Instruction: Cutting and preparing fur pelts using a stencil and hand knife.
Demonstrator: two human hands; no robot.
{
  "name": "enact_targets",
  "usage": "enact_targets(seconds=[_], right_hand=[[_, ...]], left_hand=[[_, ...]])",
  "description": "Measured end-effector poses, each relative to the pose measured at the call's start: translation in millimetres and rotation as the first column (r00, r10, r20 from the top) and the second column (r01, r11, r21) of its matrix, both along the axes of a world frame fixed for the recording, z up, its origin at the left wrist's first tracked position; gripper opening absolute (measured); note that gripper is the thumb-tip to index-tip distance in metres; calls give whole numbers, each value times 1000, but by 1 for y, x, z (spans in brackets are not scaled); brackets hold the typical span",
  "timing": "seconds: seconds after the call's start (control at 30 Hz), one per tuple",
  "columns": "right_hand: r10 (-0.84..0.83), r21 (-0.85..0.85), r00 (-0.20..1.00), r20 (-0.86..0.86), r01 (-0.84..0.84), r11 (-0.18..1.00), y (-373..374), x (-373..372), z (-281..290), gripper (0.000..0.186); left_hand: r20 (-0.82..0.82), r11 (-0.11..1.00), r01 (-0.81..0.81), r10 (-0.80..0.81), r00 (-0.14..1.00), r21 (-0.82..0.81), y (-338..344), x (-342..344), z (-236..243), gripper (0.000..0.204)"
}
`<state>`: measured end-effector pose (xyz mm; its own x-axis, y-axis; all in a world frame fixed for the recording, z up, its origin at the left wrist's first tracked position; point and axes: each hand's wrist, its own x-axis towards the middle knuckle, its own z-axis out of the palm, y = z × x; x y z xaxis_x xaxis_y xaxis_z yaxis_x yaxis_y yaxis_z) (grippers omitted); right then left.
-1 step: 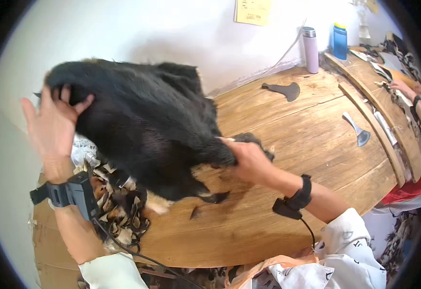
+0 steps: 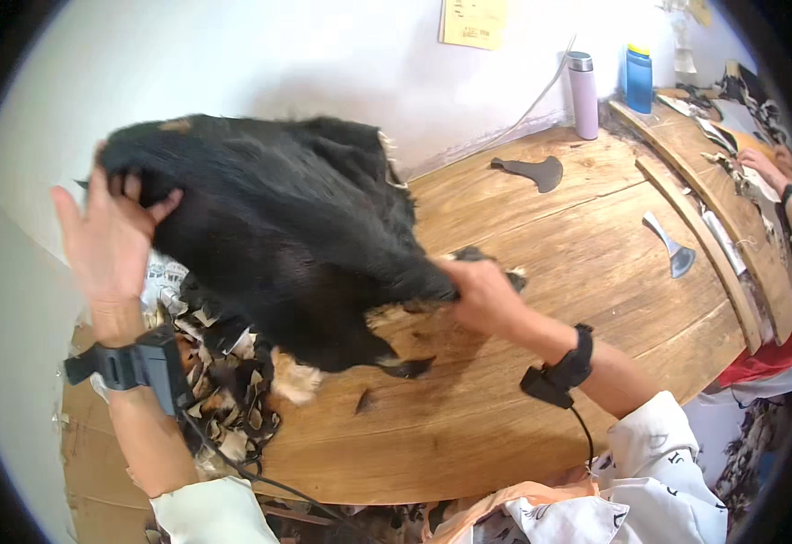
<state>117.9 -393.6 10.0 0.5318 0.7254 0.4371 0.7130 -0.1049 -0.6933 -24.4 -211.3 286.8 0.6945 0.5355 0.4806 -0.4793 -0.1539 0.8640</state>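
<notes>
A large black fur pelt (image 2: 278, 218) is lifted over the left part of the wooden table, its hairy side facing me. My right hand (image 2: 488, 297) is closed round its narrow lower right end. At the pelt's left edge is my left hand (image 2: 111, 238), palm showing and fingers spread, some of them lying against the fur. A paler, ragged edge shows at the pelt's upper right. Below it, a thin black flap hangs near the tabletop. Behind my right hand a small dark fur piece (image 2: 516, 277) is partly hidden.
Several fur scraps (image 2: 224, 399) are heaped on the table's left. Two flat fan-shaped blades, one dark (image 2: 534, 170) and one with a pale handle (image 2: 670, 247), lie to the right. A pink flask (image 2: 584, 98) and a blue bottle (image 2: 638, 82) stand by the wall. Another person's hands (image 2: 767, 165) work at far right.
The pelt and both my hands have shifted slightly to the right. My right hand is also a little lower, still gripping the pelt's end.
</notes>
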Motion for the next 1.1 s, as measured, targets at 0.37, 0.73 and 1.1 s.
enact_targets(seconds=[0.37, 0.73, 1.1], right_hand=[[-262, -27, 839, 477, 312, 950, -17, 100, 40, 47], [-246, -199, 728, 639, 466, 862, -29, 215, 20, 61], [-154, -411, 579, 801, 717, 563, -236, 227, -34, 77]], left_hand=[[-209, 884, -315, 400, 893, 345, 138, 16, -114, 68], [-583, 780, -69, 520, 624, 622, 116, 38, -247, 57], [-814, 936, 328, -286, 506, -125, -46, 98, -350, 71]])
